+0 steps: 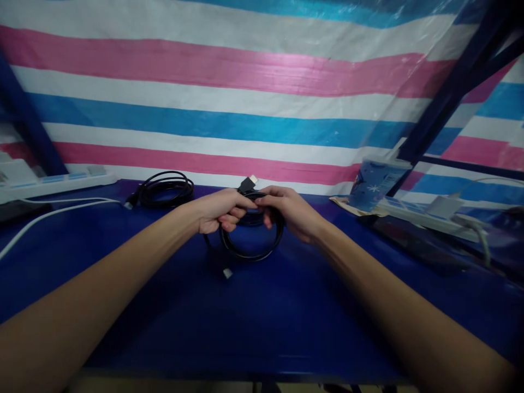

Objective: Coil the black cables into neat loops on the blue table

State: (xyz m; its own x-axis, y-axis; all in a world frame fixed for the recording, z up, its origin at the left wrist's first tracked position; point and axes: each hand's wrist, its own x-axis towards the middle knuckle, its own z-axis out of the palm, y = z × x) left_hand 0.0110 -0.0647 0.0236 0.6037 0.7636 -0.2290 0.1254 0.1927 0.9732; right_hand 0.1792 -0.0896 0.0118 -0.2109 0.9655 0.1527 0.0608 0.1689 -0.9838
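Note:
A black HDMI cable [251, 257] is wound into a loop between my two hands, just above the blue table. My left hand [223, 210] grips the upper left of the coil with its fingers curled. My right hand [289, 210] pinches the upper right of the same coil, thumb and fingers close together. One plug [248, 184] of the cable sticks up behind the left fingertips. The other plug [227, 273] hangs low at the left, its metal end showing. Parts of the coil are hidden by my fingers.
Another coiled black cable [166, 190] lies at the back left. Power strips [61, 183] stand at the left and right, with a white cord [53, 214] at left. A blue cup [374, 183] is at the back right. Striped sheeting [245, 98] hangs behind the blue table [262, 327].

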